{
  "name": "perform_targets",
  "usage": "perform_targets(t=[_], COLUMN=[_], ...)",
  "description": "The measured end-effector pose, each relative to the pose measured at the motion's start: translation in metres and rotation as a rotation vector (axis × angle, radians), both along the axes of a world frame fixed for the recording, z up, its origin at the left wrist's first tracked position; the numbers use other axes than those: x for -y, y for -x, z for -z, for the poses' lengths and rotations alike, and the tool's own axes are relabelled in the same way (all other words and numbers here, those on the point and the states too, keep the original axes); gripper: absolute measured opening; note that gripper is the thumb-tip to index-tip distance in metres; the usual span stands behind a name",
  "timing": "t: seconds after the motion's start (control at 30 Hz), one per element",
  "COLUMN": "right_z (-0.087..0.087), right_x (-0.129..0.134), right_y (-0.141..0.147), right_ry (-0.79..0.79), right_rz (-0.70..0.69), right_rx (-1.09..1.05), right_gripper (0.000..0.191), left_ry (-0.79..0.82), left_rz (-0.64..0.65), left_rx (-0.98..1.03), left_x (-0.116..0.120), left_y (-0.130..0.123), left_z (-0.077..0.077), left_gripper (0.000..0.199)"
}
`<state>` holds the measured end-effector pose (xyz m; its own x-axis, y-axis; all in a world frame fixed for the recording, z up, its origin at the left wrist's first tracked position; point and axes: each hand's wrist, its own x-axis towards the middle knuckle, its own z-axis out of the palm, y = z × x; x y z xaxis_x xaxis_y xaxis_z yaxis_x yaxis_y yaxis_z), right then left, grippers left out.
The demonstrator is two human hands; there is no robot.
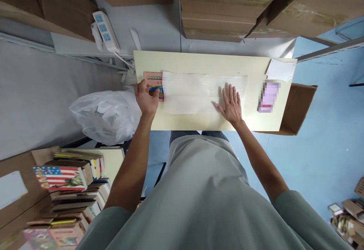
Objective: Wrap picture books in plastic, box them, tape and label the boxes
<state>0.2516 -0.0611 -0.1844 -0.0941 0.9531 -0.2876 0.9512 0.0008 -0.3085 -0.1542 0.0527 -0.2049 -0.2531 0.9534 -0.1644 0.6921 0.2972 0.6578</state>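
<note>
A pink book [154,76] with a rainbow-coloured picture on its cover is at the left end of the pale table. My left hand [147,97] grips it from the left and near side, with the thumb on the cover; the other fingers are partly hidden. To the right of the book a long, thin, white wrapping sheet [190,92] lies flat, its left end meeting the book's right edge. My right hand [231,106] rests on the sheet near its right end, palm down and fingers spread.
A pixelated purple item [269,96] and white papers [280,70] lie on the table's [204,123] right side. An open cardboard box [298,107] stands beyond. At left are a white plastic bag [108,115], a power strip [106,32] and stacked books [82,200]. Cartons [216,18] line the back.
</note>
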Motion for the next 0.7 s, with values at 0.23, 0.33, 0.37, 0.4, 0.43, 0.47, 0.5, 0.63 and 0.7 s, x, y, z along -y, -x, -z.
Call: perform_targets(t=[0.23, 0.33, 0.37, 0.4, 0.43, 0.47, 0.5, 0.63, 0.7], right_z=[-0.03, -0.027, -0.024, -0.02, -0.017, -0.015, -0.014, -0.019, -0.029], right_x=[-0.011, -0.018, -0.02, -0.022, -0.025, -0.027, -0.029, -0.042, -0.049], right_y=[0.102, 0.154, 0.169, 0.183, 0.195, 0.204, 0.213, 0.231, 0.232], right_ry=[0.003, 0.021, 0.023, 0.024, 0.024, 0.023, 0.024, 0.031, 0.053], right_rz=[-0.09, -0.144, -0.153, -0.158, -0.157, -0.15, -0.136, -0.008, 0.091], right_rx=[-0.179, -0.271, -0.297, -0.322, -0.346, -0.372, -0.398, -0.521, -0.597], right_gripper=[0.086, 0.083, 0.082, 0.08, 0.078, 0.075, 0.072, 0.06, 0.058], left_ry=[0.282, 0.375, 0.385, 0.378, 0.352, 0.315, 0.277, 0.172, 0.175], left_rz=[-0.22, -0.185, -0.17, -0.157, -0.146, -0.137, -0.129, -0.119, -0.103], left_rx=[-0.125, -0.082, -0.071, -0.061, -0.055, -0.046, -0.03, 0.11, 0.236], left_x=[-0.004, -0.011, -0.013, -0.015, -0.016, -0.016, -0.015, -0.004, 0.005], left_y=[0.01, 0.016, 0.02, 0.026, 0.032, 0.04, 0.048, 0.069, 0.066], left_z=[-0.006, -0.012, -0.015, -0.018, -0.022, -0.026, -0.031, -0.057, -0.069], left_gripper=[0.06, 0.04, 0.033, 0.027, 0.022, 0.019, 0.017, 0.023, 0.028])
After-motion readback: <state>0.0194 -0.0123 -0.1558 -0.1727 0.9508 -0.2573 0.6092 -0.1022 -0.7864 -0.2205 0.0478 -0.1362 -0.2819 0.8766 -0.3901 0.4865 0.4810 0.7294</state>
